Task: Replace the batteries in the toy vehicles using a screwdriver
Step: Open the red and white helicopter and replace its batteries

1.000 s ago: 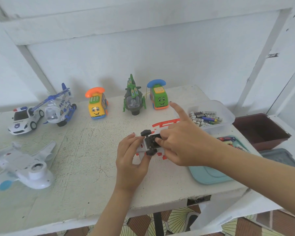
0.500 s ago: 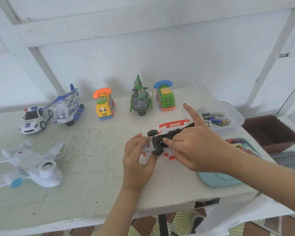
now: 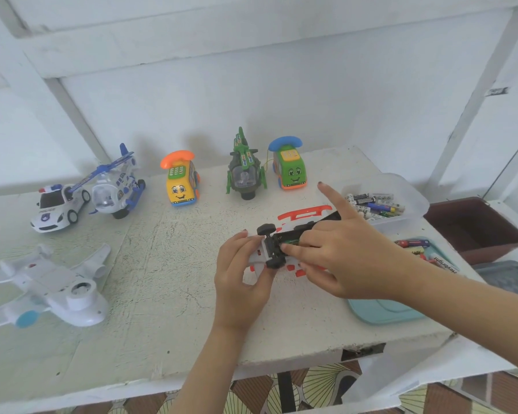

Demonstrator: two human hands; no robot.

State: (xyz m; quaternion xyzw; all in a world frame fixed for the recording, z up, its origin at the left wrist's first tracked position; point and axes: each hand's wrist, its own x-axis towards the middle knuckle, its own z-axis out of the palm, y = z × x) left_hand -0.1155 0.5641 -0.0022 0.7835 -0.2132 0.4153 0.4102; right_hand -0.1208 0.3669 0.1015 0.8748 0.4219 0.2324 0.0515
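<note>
My left hand (image 3: 243,282) pinches the upturned toy car (image 3: 296,231) by its nose, just left of the battery tub (image 3: 413,198) — my right hand (image 3: 350,258) curls over its bay; I reckon the battery (image 3: 292,241), half-seated, could spring out.

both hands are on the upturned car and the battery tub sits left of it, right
No: in the head view the battery tub sits right of the upturned car, not left. The left hand and right hand are both on the car.
</note>
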